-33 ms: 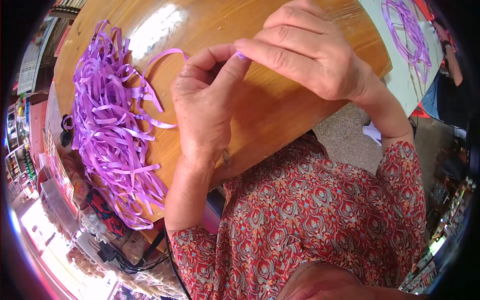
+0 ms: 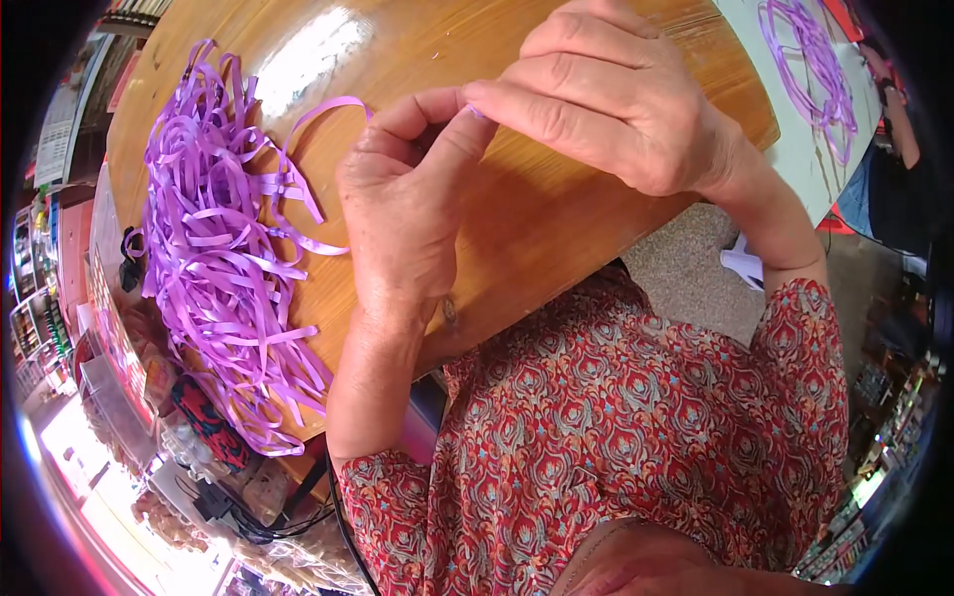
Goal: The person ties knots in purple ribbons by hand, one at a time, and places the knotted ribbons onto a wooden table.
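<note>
My left hand (image 2: 402, 189) is closed in a pinch, thumb against forefinger, on a purple ribbon (image 2: 476, 112). Only a small bit of that ribbon shows at the fingertips. My right hand (image 2: 621, 114) meets it there, its forefinger tip pressed over the same bit; its thumb is mostly hidden. A loose ribbon strand (image 2: 340, 101) arches from behind my left hand toward a large tangled heap of purple ribbons (image 2: 219, 228), which lies left of my left hand on the wooden table (image 2: 556, 233).
A white surface (image 2: 785, 129) at the upper right carries a looser coil of purple ribbon (image 2: 820, 79). Part of another person (image 2: 884, 169) shows beyond it. Bags, cables and a red-and-black item (image 2: 209, 422) crowd the lower left, past the table's edge.
Both hands have shifted very slightly left, still pinched together. Less of the ribbon shows between the fingertips. The heap looks the same.
</note>
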A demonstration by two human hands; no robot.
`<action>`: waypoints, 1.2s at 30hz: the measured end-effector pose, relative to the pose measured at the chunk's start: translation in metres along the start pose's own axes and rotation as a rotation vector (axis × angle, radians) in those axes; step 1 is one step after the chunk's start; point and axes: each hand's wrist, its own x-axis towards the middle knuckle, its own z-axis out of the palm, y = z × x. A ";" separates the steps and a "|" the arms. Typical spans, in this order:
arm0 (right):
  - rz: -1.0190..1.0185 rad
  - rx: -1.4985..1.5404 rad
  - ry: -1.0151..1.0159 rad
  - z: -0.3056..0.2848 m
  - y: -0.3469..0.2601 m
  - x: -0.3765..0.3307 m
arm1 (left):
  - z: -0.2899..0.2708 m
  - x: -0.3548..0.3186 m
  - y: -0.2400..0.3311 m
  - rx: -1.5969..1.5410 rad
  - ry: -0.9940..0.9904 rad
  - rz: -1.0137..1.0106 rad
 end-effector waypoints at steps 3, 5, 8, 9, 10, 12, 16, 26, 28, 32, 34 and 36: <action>0.303 0.482 -0.228 -0.018 0.002 0.020 | -0.007 0.002 0.001 0.021 -0.001 -0.015; 0.240 0.471 -0.206 -0.014 0.007 0.021 | -0.011 0.003 0.000 -0.006 -0.051 -0.050; 0.164 0.472 -0.187 -0.009 0.012 0.020 | -0.015 0.005 0.001 -0.024 -0.071 -0.099; 0.152 0.485 -0.193 -0.006 0.013 0.019 | -0.015 0.005 0.002 -0.025 -0.069 -0.101; 0.152 0.488 -0.192 -0.002 0.014 0.015 | -0.014 0.005 0.002 -0.016 -0.073 -0.114; 0.082 0.283 -0.084 0.009 0.017 0.004 | -0.012 0.005 0.002 -0.007 -0.085 -0.127; 0.228 0.373 0.036 0.021 0.001 -0.009 | -0.010 0.008 0.000 -0.013 -0.022 -0.080; 0.866 0.801 0.084 0.017 -0.023 0.002 | 0.002 0.003 -0.006 -0.010 0.098 0.148; 0.590 0.631 0.252 0.018 -0.026 0.003 | 0.003 0.001 -0.004 -0.004 0.105 0.153; 1.138 0.964 0.020 0.006 -0.037 0.009 | 0.003 0.001 -0.006 -0.084 0.071 0.205; 0.957 0.884 0.151 0.012 -0.039 0.001 | 0.005 0.001 -0.006 -0.127 0.062 0.186; 1.102 1.280 0.108 0.006 -0.036 0.004 | 0.002 0.001 -0.006 -0.167 0.059 0.173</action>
